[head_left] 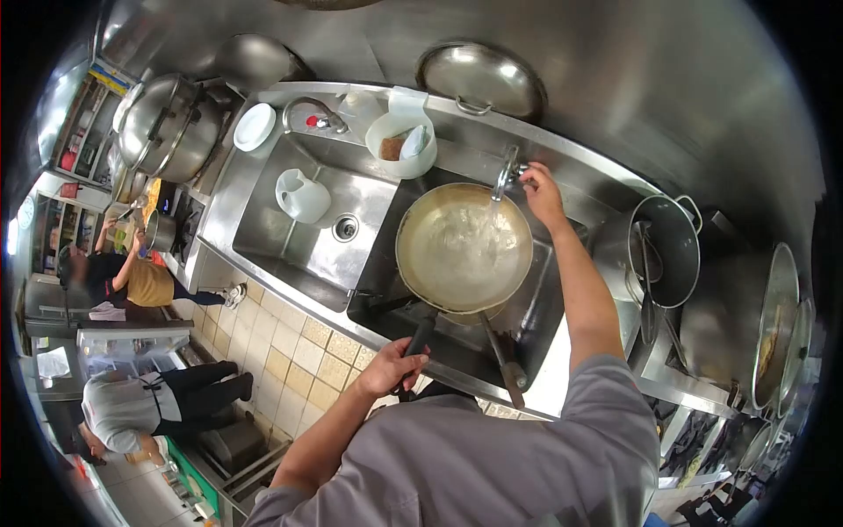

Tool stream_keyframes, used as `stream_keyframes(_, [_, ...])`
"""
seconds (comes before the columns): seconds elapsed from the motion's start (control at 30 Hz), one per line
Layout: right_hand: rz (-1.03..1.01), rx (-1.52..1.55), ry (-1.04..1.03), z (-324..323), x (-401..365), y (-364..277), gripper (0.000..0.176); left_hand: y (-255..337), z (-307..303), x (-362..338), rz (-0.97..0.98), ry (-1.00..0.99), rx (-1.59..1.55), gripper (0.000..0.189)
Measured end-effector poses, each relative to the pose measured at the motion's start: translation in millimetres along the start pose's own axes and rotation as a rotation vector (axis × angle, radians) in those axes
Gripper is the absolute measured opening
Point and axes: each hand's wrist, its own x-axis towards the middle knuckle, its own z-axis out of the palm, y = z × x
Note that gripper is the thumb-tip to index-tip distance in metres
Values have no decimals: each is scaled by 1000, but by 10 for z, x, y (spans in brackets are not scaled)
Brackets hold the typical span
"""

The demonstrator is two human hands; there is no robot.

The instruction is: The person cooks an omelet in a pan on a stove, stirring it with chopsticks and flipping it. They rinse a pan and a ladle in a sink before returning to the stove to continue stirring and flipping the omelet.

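Observation:
A wide frying pan (409, 263) rests in the right basin of the steel sink (540, 321), with cloudy water in it. My left hand (392, 367) is wrapped round its black handle near the front edge. My right hand (543, 195) grips the tap (507, 176) on the back wall, fingers closed at its knob. Water runs from the spout into the pan. Another long handle (502, 360) sticks out over the sink's front edge; a second pan partly shows beneath the first.
In the left basin lies a white plastic jug (303, 195). A white tub (401, 145) with sponges stands behind. Deep pots (665, 250) crowd the right side. Two people work at the left, one near the stove (140, 279), one bent over (132, 413) by a counter.

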Motion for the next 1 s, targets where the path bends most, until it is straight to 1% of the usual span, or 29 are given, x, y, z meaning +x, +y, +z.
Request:
stream_keyframes(0.13, [5, 45, 8, 55, 32, 155, 21, -52, -4, -6, -15, 29, 10, 15])
stream_keyframes(0.2, [-43, 34, 35, 80, 29, 206, 27, -72, -10, -17, -19, 39, -2, 15])
stream_keyframes(0.23, [-40, 33, 38, 82, 15, 205, 27, -69, -8, -24, -27, 36, -11, 14])
stream_keyframes(0.3, [118, 1, 55, 113, 1, 140, 35, -86, -8, -22, -36, 32, -19, 14])
stream_keyframes(0.33, [120, 1, 55, 101, -1, 87, 35, -103, -11, -21, -45, 36, -41, 14])
stream_keyframes(0.4, [261, 135, 1, 56, -30, 14, 40, -152, -23, -29, -60, 40, -60, 14])
stream_keyframes(0.63, [238, 280, 48, 35, 9, -28, 38, -179, -34, -26, -50, 48, -63, 14])
stream_keyframes(0.73, [266, 326, 34, -1, 34, -119, 38, -159, -12, -44, -34, 51, -60, 14])
stream_keyframes(0.8, [407, 332, -51, -54, 42, -167, 34, -145, 8, -68, -25, 48, -47, 15])
stream_keyframes(0.93, [375, 243, -70, -75, 94, -113, 32, -151, 17, -105, -13, 43, -20, 15])
stream_keyframes(1.0, [410, 372, -53, -41, 131, -40, 32, -182, -3, -99, 10, 37, 0, 14])
